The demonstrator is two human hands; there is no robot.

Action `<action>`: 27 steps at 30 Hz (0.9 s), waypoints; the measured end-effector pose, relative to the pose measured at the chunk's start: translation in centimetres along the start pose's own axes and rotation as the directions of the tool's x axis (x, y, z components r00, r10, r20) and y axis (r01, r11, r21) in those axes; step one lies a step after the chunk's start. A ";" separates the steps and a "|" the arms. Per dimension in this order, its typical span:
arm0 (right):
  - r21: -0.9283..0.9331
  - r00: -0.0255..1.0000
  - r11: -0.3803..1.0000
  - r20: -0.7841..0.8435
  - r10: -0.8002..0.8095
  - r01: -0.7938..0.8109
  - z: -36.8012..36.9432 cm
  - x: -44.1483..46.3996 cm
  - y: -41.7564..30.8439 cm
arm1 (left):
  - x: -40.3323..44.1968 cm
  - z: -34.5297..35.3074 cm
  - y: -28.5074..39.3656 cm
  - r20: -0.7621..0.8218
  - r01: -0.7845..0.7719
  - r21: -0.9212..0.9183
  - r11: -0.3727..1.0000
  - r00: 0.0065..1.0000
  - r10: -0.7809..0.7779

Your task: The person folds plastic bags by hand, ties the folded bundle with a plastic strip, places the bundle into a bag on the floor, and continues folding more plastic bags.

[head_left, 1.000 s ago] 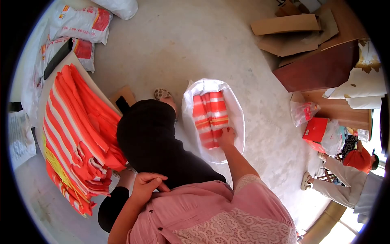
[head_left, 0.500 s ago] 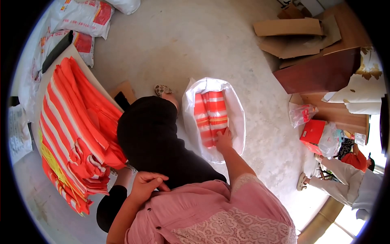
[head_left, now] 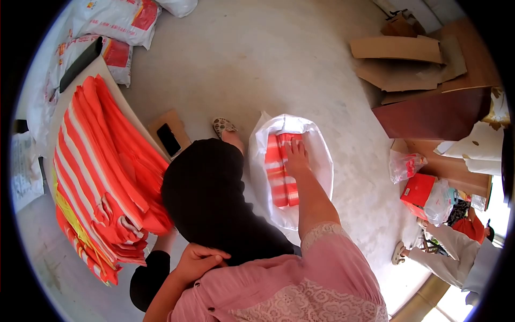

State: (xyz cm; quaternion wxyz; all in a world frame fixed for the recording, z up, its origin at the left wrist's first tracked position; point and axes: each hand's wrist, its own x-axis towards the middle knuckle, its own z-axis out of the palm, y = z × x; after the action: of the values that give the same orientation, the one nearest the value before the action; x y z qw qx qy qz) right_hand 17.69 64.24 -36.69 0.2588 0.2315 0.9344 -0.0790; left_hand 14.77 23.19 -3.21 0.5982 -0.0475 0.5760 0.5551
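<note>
My right hand point(head_left: 297, 156) reaches into a white sack point(head_left: 322, 161) and lies with spread fingers on red-and-white striped fabric bundles point(head_left: 276, 174). The bundles lie side by side in the sack and look wrapped in clear plastic. Resting by my lap, my left hand point(head_left: 199, 262) holds nothing I can see, its fingers loosely extended and the thumb apart. Left of my legs is a thick pile of red-and-white striped cloth point(head_left: 102, 177), with some yellow showing along its lower edge.
A phone point(head_left: 168, 139) lies on a piece of cardboard beside my knee. Printed white sacks point(head_left: 115, 21) are at upper left. Opened cardboard boxes point(head_left: 399, 64) and a red box point(head_left: 418, 189) stand on the right. Another person in light trousers point(head_left: 440, 249) is at lower right.
My right hand has moved from the near end of the striped bundles to their far part, fingers spreading flat. My left hand stays by my lap. The view has shifted slightly, uncovering the phone.
</note>
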 end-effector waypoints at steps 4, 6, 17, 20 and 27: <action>-0.071 0.996 0.995 0.069 -0.065 0.070 1.4 2.0 0.7 | 0.2 0.1 0.4 -0.022 0.021 0.053 0.998 1.000 -0.019; -0.055 0.991 0.995 0.108 -0.078 0.084 0.8 2.4 0.7 | 0.1 0.1 0.7 -0.012 0.027 0.057 0.998 1.000 -0.026; 0.077 0.984 0.981 -0.013 -0.179 0.179 -3.0 -0.7 3.7 | 0.1 0.2 1.0 0.010 0.015 0.051 0.999 1.000 -0.015; 0.032 0.939 0.987 0.307 -0.157 0.154 -3.3 -6.4 5.2 | 0.2 0.4 1.2 -0.030 0.046 0.111 0.993 0.999 -0.043; 0.022 0.774 0.910 0.517 -0.365 0.414 1.3 -13.4 8.4 | 0.3 0.4 1.1 0.025 0.033 0.055 0.998 0.999 -0.034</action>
State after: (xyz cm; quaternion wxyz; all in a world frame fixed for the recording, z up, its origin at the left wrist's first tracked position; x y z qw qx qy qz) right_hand 32.38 66.06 -31.09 0.4851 -0.0086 0.8622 -0.1455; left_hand 14.14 24.06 -2.70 0.6159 -0.0334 0.5822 0.5297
